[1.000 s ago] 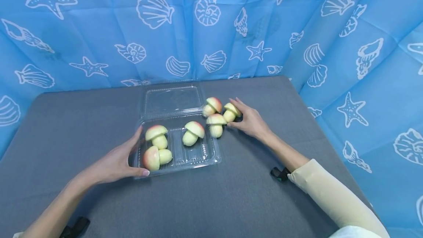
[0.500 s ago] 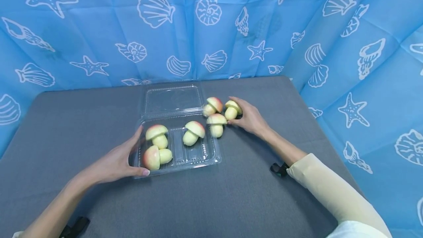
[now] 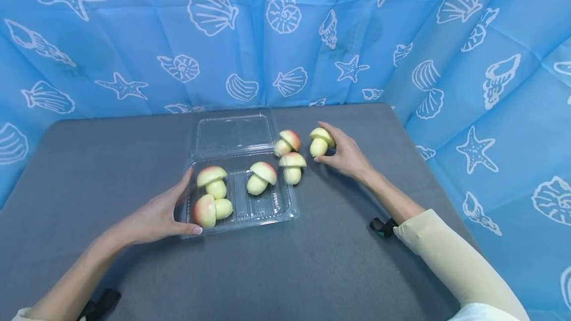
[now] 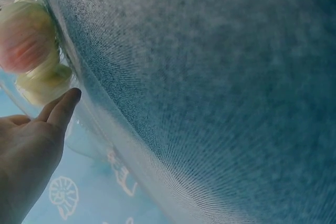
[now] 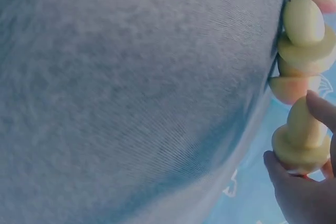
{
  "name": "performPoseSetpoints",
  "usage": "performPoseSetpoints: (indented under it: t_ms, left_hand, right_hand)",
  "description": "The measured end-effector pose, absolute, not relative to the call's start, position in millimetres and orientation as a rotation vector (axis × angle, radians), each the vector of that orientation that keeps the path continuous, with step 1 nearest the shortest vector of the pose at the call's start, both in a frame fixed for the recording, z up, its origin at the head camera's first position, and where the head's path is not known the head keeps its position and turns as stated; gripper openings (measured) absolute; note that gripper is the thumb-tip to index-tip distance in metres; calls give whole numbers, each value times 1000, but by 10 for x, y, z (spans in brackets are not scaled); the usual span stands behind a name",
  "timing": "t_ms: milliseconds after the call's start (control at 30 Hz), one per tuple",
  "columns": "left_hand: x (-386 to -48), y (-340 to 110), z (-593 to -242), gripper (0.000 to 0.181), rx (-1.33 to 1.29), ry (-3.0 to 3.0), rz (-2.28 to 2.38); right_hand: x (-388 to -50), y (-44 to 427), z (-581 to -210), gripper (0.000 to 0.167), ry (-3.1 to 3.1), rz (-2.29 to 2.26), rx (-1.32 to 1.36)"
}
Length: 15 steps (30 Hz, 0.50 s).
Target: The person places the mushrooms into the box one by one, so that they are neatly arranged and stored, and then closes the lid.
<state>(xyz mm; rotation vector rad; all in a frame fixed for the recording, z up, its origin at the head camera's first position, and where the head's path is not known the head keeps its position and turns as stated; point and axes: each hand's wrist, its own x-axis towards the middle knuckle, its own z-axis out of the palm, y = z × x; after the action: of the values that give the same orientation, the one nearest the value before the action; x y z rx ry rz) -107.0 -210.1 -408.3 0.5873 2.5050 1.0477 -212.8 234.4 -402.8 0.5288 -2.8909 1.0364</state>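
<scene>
Holding one mushroom [image 3: 318, 147] in the right hand [image 3: 347, 156], pinched between thumb and fingers, cap upward, just right of the loose ones and apparently lifted off the bench [image 3: 276, 271], though hard to say how far. Spreading the left hand [image 3: 158, 214] wide at the left end of the clear box [image 3: 241, 207], with the thumb by the near corner and fingers fairly straight; can't tell how hard pressed. Would worry most about that pinch: looks smooth and rounded, so could squirt out or twist if squeezed off-centre. Next, watch out for the far loose mushroom [image 3: 291, 139] and near loose mushroom [image 3: 293, 161] by the right edge of the box. Swing left too low and could easily clip both, maybe send one rolling or shove the box askew. Can't tell whether actually touching the rim or just overlapping in view. Also looks like flimsy plastic, so would probably skid or tip if bumped on the right, being steadied only from the left. Pull with that left thumb and might jostle the tilted mushroom [image 3: 211, 177] and toppled mushroom [image 3: 205, 211], apparently touching. Same for the leaning mushroom [image 3: 257, 183] on the right side: likely to roll with a jolt. Oh, and mind the open lid [image 3: 234, 133] at the back: snag with a knuckle and could flop forward.
</scene>
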Motion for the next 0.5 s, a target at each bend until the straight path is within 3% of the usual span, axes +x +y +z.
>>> performPoseSetpoints:
  t_ms: [500]
  left_hand:
    - [-1072, -2105, -4062, 134, 581, 2509, 1024]
  right_hand:
    - [-2114, 2346, -3985, 90, -2681, 1238, 767]
